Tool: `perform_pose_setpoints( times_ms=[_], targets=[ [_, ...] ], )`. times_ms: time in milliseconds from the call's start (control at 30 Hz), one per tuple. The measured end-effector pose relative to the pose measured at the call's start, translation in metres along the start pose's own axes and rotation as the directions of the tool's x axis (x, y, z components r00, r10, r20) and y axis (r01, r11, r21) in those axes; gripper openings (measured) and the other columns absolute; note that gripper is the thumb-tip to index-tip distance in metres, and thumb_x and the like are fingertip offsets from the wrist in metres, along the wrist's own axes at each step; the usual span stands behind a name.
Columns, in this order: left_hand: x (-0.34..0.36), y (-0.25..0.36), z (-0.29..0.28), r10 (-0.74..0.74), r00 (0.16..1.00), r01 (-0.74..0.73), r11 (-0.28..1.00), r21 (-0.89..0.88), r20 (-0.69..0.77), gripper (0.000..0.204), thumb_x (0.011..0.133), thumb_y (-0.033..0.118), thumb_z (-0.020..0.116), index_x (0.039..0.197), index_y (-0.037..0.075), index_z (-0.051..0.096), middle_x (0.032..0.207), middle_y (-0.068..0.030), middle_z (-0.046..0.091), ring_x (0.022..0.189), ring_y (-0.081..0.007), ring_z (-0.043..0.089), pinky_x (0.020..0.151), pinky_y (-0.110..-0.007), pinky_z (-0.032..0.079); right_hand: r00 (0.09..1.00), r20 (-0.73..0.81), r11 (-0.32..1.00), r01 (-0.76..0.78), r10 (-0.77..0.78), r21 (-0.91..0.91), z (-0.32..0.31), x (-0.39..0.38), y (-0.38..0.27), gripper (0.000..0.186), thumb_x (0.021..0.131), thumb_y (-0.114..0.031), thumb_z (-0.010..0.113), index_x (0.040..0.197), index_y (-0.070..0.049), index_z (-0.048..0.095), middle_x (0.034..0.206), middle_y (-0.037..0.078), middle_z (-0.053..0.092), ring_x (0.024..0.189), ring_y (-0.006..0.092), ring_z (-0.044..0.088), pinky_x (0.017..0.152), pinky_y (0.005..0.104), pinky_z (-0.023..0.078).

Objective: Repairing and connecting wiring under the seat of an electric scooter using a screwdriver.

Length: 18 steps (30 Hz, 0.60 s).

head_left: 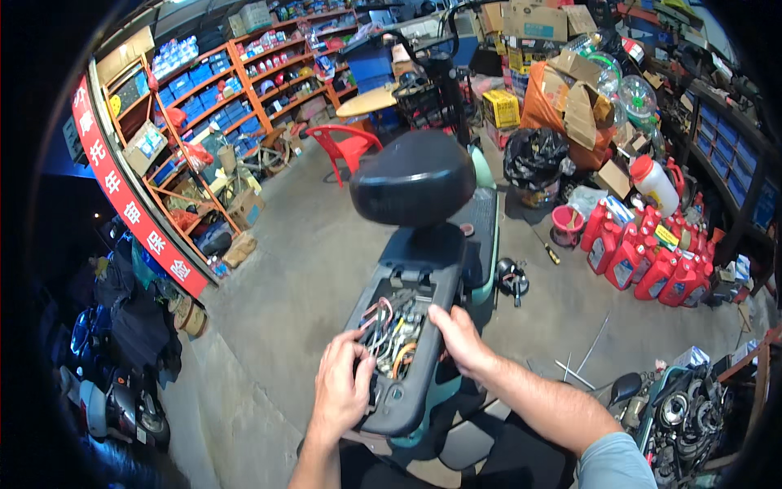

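Note:
In front of me stands an electric scooter with its black seat (414,178) tipped up. Below the seat, a long grey open compartment (397,414) is packed with tangled wires (399,330), among them pink, white, yellow and orange ones. My left hand (340,381) reaches over the compartment's left edge, fingers curled and closed at the wires; the fingertips are partly hidden. On the opposite side, my right hand (462,338) grips the rim, thumb on top and the other fingers down along the outer wall, mostly out of sight.
Red oil jugs (652,253) crowd the floor at right, near a small red bucket (565,225) and a screwdriver (553,254). Motor parts (680,416) lie at lower right. A red chair (342,151) stands behind the scooter; orange shelves (277,73) line the back. Parked scooters (122,399) are at left.

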<state>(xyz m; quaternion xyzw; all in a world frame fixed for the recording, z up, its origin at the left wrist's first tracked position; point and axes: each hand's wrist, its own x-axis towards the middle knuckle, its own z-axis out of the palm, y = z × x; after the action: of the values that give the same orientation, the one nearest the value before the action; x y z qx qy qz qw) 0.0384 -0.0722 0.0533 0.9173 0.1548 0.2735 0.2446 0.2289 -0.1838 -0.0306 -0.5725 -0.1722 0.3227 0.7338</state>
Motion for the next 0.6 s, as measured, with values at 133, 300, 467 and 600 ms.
perform_pose_setpoints(
  times_ms=[133,300,467,600],
  targets=[
    [0.022,-0.006,0.012,0.037,0.999,-0.037,0.999,-0.027,0.000,0.009,0.092,0.007,0.063,0.092,0.000,0.058,0.116,-0.0218,0.063,0.118,-0.0388,0.059,0.099,-0.048,0.046,0.999,-0.051,0.999,0.014,-0.015,-0.029,-0.004,0.018,-0.008,0.048,0.097,-0.041,0.058,0.103,0.006,0.060,0.082,0.012,0.067,0.066,0.0200,0.066,0.047,0.0345,0.051],
    [0.035,-0.006,0.024,0.033,0.999,-0.033,0.999,-0.015,-0.008,0.008,0.094,0.006,0.061,0.093,-0.001,0.057,0.117,-0.0203,0.062,0.116,-0.0343,0.060,0.096,-0.040,0.047,0.996,-0.087,0.999,0.033,-0.033,-0.005,-0.013,0.042,0.000,0.049,0.095,-0.044,0.060,0.098,0.005,0.061,0.084,0.012,0.066,0.067,0.0207,0.064,0.048,0.0344,0.049],
    [0.042,-0.008,0.033,0.017,1.000,-0.016,1.000,0.014,-0.007,0.011,0.095,0.009,0.062,0.095,-0.001,0.058,0.120,-0.0192,0.062,0.117,-0.0338,0.060,0.098,-0.041,0.046,0.996,-0.086,1.000,-0.018,0.018,-0.005,-0.020,0.047,-0.008,0.048,0.095,-0.045,0.060,0.100,0.003,0.061,0.081,0.009,0.065,0.062,0.0178,0.061,0.047,0.0323,0.047],
    [0.046,-0.005,0.036,0.006,1.000,-0.006,1.000,0.024,-0.012,0.013,0.096,0.011,0.061,0.097,-0.001,0.058,0.125,-0.0202,0.061,0.119,-0.0344,0.060,0.100,-0.042,0.046,0.999,-0.047,1.000,-0.005,0.006,0.016,-0.025,0.055,-0.007,0.045,0.097,-0.046,0.058,0.098,-0.001,0.060,0.076,0.005,0.062,0.060,0.0145,0.058,0.048,0.0325,0.046]
  ],
)
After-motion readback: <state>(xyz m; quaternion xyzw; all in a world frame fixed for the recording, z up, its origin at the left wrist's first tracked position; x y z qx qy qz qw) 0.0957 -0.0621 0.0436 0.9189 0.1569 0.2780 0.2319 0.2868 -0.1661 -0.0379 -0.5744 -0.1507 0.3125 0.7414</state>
